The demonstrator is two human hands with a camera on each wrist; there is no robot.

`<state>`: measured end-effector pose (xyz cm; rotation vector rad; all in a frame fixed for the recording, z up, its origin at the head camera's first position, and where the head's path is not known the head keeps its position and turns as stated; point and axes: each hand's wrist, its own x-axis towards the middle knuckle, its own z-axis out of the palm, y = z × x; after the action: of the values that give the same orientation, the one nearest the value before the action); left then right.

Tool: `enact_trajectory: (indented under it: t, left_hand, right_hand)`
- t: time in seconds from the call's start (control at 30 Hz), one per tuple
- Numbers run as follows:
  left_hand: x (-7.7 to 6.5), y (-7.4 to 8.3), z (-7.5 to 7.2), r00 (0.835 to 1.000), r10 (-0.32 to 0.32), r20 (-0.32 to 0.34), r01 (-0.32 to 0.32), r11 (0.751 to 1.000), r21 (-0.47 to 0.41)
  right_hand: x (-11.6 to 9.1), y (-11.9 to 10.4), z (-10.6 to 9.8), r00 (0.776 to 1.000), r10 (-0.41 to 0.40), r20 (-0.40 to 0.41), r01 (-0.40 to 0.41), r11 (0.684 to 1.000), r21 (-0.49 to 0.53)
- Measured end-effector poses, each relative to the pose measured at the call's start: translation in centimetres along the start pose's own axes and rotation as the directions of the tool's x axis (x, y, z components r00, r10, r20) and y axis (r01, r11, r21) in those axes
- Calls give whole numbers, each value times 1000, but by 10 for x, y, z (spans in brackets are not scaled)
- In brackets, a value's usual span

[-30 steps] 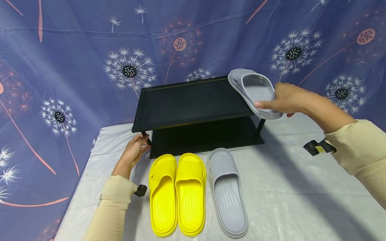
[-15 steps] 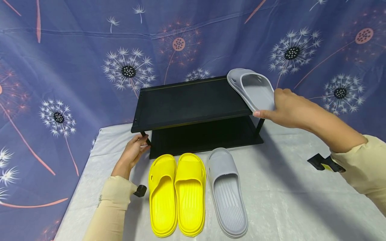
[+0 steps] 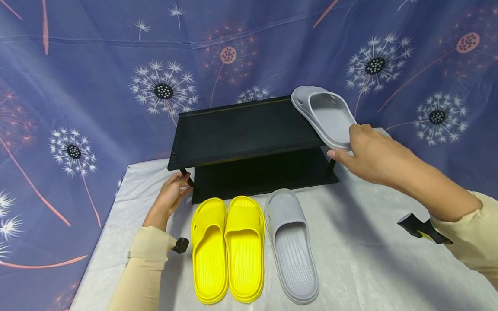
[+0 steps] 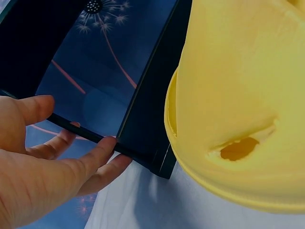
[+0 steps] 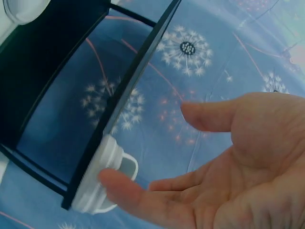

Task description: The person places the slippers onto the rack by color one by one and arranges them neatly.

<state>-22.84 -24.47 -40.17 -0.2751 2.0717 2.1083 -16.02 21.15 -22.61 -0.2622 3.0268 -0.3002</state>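
Note:
A black two-tier shoe rack (image 3: 249, 129) stands near the back of the covered table. On the right end of its top shelf lies a grey slipper (image 3: 330, 119), its heel toward the front edge. My right hand (image 3: 375, 151) is at that heel; in the right wrist view the index fingertip overlaps the slipper (image 5: 106, 155), while the thumb stands well apart with fingers extended. My left hand (image 3: 170, 196) grips the rack's front left leg (image 4: 88, 134) between thumb and fingers. Two yellow slippers (image 3: 212, 259) and another grey slipper (image 3: 295, 255) lie in a row before the rack.
A pale grey cloth (image 3: 365, 259) covers the table. Behind it hangs a blue curtain (image 3: 97, 43) printed with dandelions. The rack's lower shelf (image 3: 256, 172) sits close behind the slippers' toes.
My right hand has let go of the grey slipper and drawn back toward the front and right. The slipper's heel has settled lower on the top shelf. My left hand stays at the leg.

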Motion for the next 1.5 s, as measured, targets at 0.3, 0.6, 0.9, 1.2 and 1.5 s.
enact_trajectory:
  t: [0.3, 0.6, 0.9, 1.2, 1.5]
  left_hand:
    - [0, 2, 1, 1000, -5, -4, 5, 1000, -5]
    - [1, 2, 1, 1000, -8, 0, 8, 1000, -16]
    - [1, 2, 1, 1000, -2, 0, 2, 1000, -25]
    - [2, 3, 2, 1000, 9, 7, -8, 1000, -23]
    - [1, 3, 1, 1000, -3, 8, 3, 1000, -25]
  right_hand:
    - [-13, -9, 11, 1000, 6, -5, -6, 999, 43]
    - [-21, -14, 23, 1000, 9, -28, -7, 997, 74]
    - [-29, -15, 35, 1000, -13, 8, 13, 998, 67]
    - [-37, -11, 52, 999, -12, 48, 7, 995, 96]
    - [-42, -13, 72, 998, -35, 54, 29, 995, 100]
